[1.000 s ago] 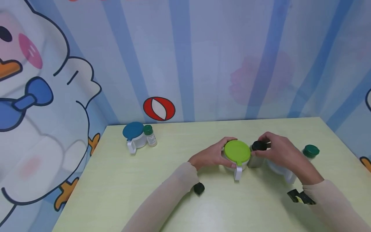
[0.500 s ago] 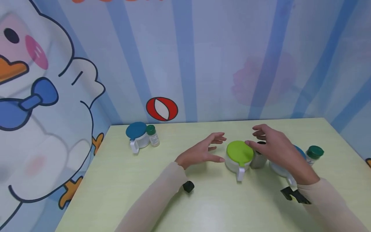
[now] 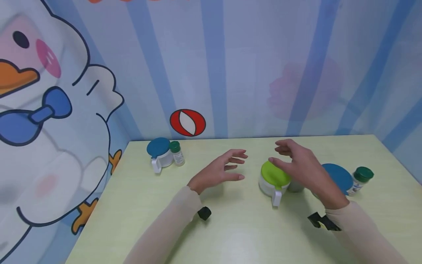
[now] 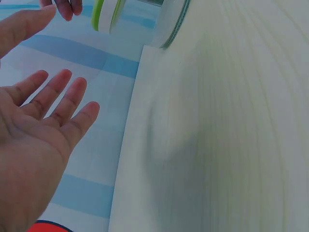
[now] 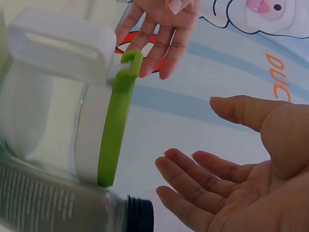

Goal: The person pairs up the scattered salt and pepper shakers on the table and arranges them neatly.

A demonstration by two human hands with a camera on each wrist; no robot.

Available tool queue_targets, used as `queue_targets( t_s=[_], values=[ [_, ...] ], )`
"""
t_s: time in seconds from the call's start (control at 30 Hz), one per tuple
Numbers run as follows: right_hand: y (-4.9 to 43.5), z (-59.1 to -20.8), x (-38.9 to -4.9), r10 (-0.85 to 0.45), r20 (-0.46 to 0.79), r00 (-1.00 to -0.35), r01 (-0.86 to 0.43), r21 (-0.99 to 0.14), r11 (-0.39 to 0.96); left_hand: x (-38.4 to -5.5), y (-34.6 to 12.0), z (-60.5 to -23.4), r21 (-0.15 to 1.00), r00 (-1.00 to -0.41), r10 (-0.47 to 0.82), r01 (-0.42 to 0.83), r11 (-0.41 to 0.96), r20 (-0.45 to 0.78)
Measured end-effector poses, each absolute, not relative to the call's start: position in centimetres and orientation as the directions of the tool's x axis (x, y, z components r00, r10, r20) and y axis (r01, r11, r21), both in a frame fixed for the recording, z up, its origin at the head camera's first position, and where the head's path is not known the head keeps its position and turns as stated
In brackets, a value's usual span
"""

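Observation:
My left hand (image 3: 215, 171) hovers over the table, holding nothing, with its fingers spread and relaxed. To its right stands a clear seasoning jar (image 3: 274, 178) with a lime-green lid and white handle, upright and apart from that hand. My right hand (image 3: 301, 170) is raised above and behind this jar, its fingers loosely bent around nothing. Close beside the jar is a spice bottle (image 5: 58, 203) with a dark cap (image 5: 140, 214); in the head view the right hand covers most of it. The left wrist view shows the left palm (image 4: 34, 145) with no object in it.
Right of the right hand are a blue-lidded jar (image 3: 337, 178), partly covered by the arm, and a green-capped bottle (image 3: 360, 180). A similar blue-lidded jar (image 3: 159, 150) and green-capped bottle (image 3: 177, 153) stand at the table's far left. A cartoon-printed curtain (image 3: 244, 73) hangs behind.
My left hand has released the green-lidded jar and moved left. My right hand has let go of the dark-capped bottle, risen and shifted left. The jar and bottle remain side by side.

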State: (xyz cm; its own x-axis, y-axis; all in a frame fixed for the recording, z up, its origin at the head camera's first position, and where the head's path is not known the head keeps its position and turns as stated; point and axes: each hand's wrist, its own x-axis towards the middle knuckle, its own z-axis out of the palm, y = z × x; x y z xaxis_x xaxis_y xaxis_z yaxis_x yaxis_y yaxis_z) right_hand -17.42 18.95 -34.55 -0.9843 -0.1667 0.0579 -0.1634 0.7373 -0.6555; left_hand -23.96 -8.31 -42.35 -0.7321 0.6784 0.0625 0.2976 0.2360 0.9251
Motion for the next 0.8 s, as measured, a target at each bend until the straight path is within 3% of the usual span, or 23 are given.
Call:
queue_targets(
  t_s=[0.8],
  values=[
    [11.6, -35.0, -18.9, -0.274, 0.149, -0.950, -0.280, -0.793, 0.540, -22.7, -16.5, -39.2, 0.919, -0.833, 0.534, 0.316, 0.238, 0.148]
  ],
)
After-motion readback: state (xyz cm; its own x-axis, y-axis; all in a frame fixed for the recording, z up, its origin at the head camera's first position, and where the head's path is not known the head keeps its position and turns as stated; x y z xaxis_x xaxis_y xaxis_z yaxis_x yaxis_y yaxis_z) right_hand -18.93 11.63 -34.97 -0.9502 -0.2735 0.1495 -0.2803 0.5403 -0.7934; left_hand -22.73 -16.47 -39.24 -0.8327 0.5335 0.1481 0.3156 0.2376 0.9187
